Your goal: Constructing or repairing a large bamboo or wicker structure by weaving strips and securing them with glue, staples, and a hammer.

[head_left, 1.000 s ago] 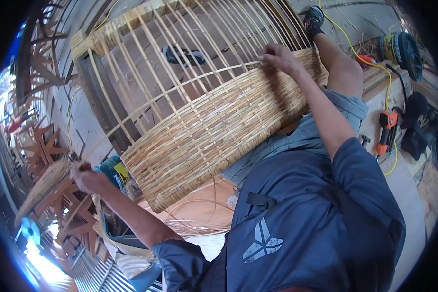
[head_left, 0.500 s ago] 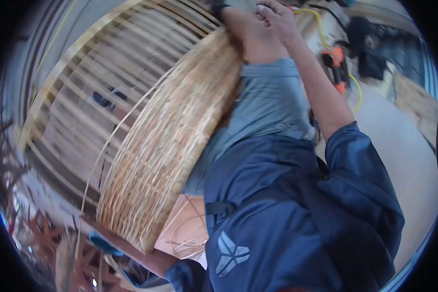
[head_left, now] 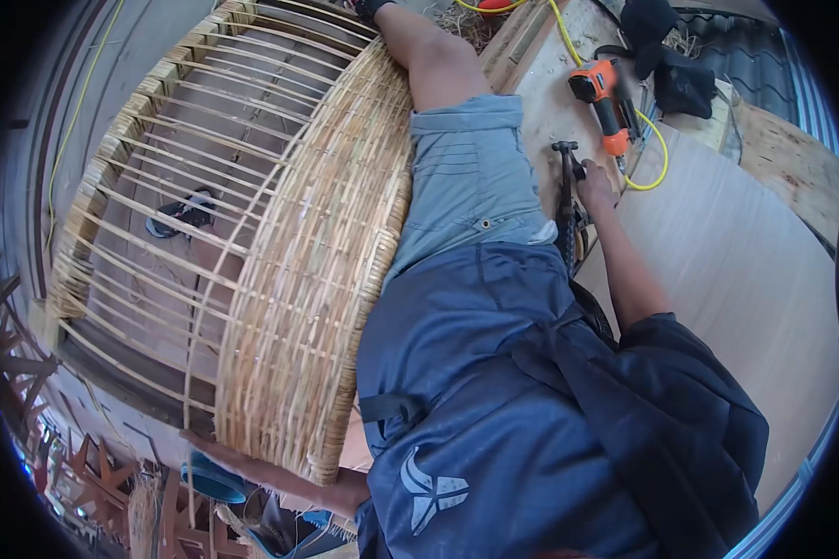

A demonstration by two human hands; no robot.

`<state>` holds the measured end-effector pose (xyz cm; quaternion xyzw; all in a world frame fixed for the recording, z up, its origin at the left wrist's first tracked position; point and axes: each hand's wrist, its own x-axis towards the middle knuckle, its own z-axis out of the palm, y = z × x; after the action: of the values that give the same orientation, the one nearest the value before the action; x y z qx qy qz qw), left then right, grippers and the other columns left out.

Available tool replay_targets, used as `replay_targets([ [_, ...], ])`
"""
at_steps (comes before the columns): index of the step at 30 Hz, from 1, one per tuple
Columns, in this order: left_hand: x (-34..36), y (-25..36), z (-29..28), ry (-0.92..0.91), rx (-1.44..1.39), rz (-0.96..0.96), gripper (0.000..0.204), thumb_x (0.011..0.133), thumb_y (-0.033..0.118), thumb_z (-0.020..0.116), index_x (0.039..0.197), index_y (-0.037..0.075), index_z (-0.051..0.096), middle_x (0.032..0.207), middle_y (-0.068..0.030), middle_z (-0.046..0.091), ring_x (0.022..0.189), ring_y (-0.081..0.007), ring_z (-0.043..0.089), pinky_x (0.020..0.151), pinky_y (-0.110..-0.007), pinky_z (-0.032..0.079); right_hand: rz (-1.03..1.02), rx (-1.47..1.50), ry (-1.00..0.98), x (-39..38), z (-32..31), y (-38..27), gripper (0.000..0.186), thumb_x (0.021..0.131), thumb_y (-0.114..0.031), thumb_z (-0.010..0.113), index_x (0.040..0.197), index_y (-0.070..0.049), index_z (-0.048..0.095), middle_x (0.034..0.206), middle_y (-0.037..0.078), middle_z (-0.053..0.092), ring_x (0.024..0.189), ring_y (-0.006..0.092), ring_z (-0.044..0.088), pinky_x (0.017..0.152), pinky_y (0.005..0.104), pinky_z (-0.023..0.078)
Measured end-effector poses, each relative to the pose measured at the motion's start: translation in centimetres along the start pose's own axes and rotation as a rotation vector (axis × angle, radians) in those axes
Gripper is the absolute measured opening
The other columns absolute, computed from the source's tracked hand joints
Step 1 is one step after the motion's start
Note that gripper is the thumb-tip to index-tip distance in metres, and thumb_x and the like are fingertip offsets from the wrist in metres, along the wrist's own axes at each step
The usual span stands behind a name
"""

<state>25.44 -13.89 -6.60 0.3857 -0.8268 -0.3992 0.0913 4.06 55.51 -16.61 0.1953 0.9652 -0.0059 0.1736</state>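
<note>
A curved woven rattan panel [head_left: 312, 270] leans along my left leg, its bare ribs running left to a wrapped outer frame [head_left: 121, 140]. Along the panel's lower end lies my left forearm; my left hand [head_left: 200, 442] is mostly behind the weave, its fingers hidden. A loose long strand [head_left: 196, 345] hangs near it. By my right hip, my right hand [head_left: 598, 191] has its fingers curled around a small dark piece that I cannot make out. Just left of that hand a hammer [head_left: 564, 172] stands head up.
An orange and black nail gun [head_left: 606, 107] with a yellow hose [head_left: 660, 168] lies beyond my right hand. A pale curved board [head_left: 727, 270] spreads to the right. Dark cloth or a bag [head_left: 685, 88] is at the upper right. Brown star-shaped pieces [head_left: 107, 480] and a blue container [head_left: 213, 477] are at lower left.
My right hand has come from above my knee down to the tools by my right hip, its fingers now curled. The view has shifted, and the panel sits slightly differently in it.
</note>
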Motion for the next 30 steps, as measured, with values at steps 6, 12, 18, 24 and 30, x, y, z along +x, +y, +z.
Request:
replay_targets([
  [6,-0.3,3.8,-2.0,0.201,0.002,-0.142,0.058,0.097,0.037,0.034,0.141,0.000,0.024,0.145,-0.0160,0.027,0.134,-0.0249,0.024,0.111,-0.037,0.014,-0.084,-0.095,-0.075,1.3,-1.3,2.8,0.027,0.081,-0.019,0.052,0.103,-0.002,0.055,0.096,0.023,0.060,0.093,0.0396,0.057,0.078,0.0478,0.045],
  [12,-1.8,9.3,-0.1,0.557,-0.317,0.268,0.052,0.097,0.036,0.038,0.122,-0.009,0.044,0.128,-0.0190,0.046,0.124,-0.0260,0.040,0.108,-0.038,0.025,-0.175,0.210,0.175,5.6,-3.6,1.1,0.031,0.082,-0.015,0.050,0.110,-0.002,0.053,0.084,0.020,0.058,0.078,0.0330,0.060,0.071,0.0427,0.047],
  [18,-1.9,9.1,-0.8,0.465,-0.655,0.318,0.055,0.092,0.052,0.037,0.086,0.001,0.056,0.073,-0.0086,0.051,0.082,-0.0242,0.056,0.087,-0.038,0.045,-0.286,1.181,-0.210,3.4,-15.3,-25.8,0.018,0.088,-0.022,0.053,0.094,-0.005,0.059,0.065,-0.001,0.051,0.056,0.0080,0.051,0.049,0.0225,0.040],
  [24,-2.0,6.9,-1.3,0.477,-1.093,0.133,0.049,0.097,0.042,0.037,0.058,0.015,0.025,0.055,-0.0005,0.023,0.052,-0.0132,0.026,0.050,-0.025,0.031,-0.737,0.282,-0.392,10.3,-14.2,-39.4,0.032,0.090,-0.027,0.046,0.073,-0.003,0.056,0.055,0.000,0.049,0.044,0.0078,0.045,0.044,0.0246,0.037],
  [30,-2.4,6.1,-1.6,0.528,-1.126,0.077,0.043,0.097,0.030,0.039,0.058,0.014,0.031,0.056,-0.0003,0.024,0.055,-0.0144,0.026,0.053,-0.026,0.030,-0.603,0.619,-0.183,18.4,-8.7,-44.5,0.031,0.089,-0.028,0.044,0.072,-0.004,0.057,0.056,0.004,0.055,0.047,0.0118,0.051,0.046,0.0302,0.040],
])
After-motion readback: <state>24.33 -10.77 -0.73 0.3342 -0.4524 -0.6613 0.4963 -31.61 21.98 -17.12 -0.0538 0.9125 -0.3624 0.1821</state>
